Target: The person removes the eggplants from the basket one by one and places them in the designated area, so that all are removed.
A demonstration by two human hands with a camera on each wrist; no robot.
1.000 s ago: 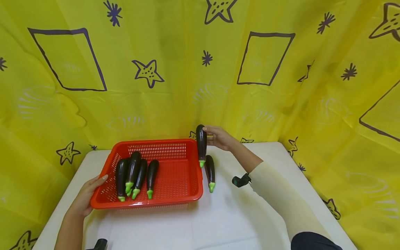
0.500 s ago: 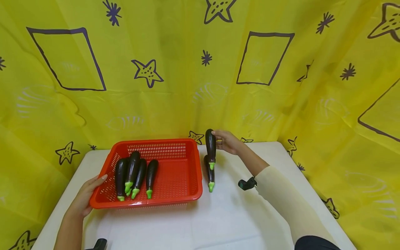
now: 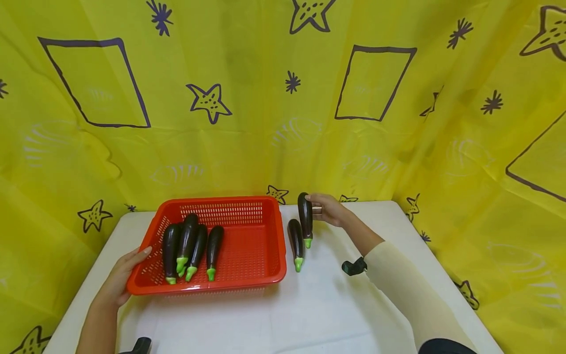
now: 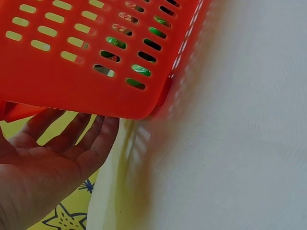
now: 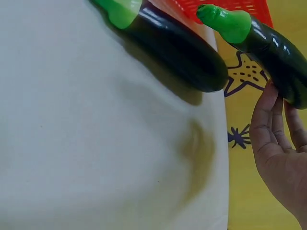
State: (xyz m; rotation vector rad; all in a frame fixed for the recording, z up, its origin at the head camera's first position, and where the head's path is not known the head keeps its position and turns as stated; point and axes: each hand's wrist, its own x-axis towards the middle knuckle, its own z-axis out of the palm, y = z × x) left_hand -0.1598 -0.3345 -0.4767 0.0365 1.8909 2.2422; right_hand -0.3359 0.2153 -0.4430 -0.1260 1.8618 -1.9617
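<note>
– Holding what on the right?

– Gripping an eggplant (image 3: pixel 305 216) near its blunt end with the right hand (image 3: pixel 329 209). Raised above the white table (image 3: pixel 327 314), to the right of the red plastic basket (image 3: pixel 247 250), just beside a second eggplant (image 3: pixel 295 241) lying there.

– Looking how, close up?

– Almost black, glossy as lacquer, with bright highlights along the skin. Gently bent, fuller at the blunt end, narrowing to a vivid green cap (image 5: pixel 235 25) with a stubby stem.

– Printed with anything behind?

– Yes, across the yellow curtain (image 3: pixel 247 157): marked with dark-outlined starfish (image 3: pixel 208 102), spiky bursts (image 3: pixel 293 82) and four-sided frames (image 3: pixel 376 81).

– And on the left?

– Clasping the basket's side with the left hand (image 3: pixel 121 280), thumb over the rim, fingers outside.

– Holding what inside?

– Loaded with four eggplants (image 3: pixel 188 236) in plain sight, all toward the left, green ends facing near: three bunched, one slightly apart. Showing another green tip (image 3: pixel 181 274) beneath the bunch, too. Pierced with rows of slots along the wall.
</note>
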